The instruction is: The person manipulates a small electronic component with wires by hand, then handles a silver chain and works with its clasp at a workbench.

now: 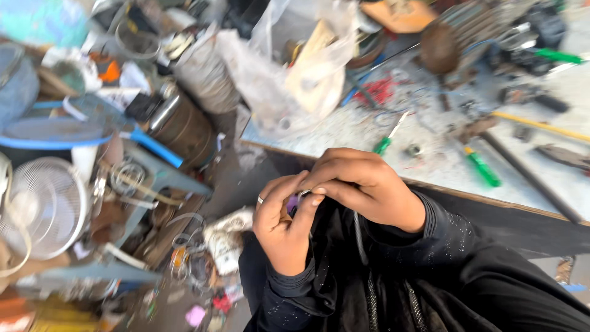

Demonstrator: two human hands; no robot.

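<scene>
Both hands pinched together on a small purple-and-metal item (293, 203), close over the lap, below the surface (369, 132) edge.

Left hand (284, 224), ringed, and right hand (362, 187) meeting at the fingers (314, 200), clenched on the item; mostly hidden, kind impossible to tell. Green-handled screwdrivers (482, 169) lying well apart. White fan grille (46, 206) at left, blurred and cut off.

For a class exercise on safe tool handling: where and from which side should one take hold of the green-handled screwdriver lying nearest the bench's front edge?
Grip the green-handled screwdriver by its thick green plastic handle, coming from above on the near, front-edge side of the pale speckled workbench. It lies flat with the handle toward that edge, and the space around the handle looks free.
</scene>
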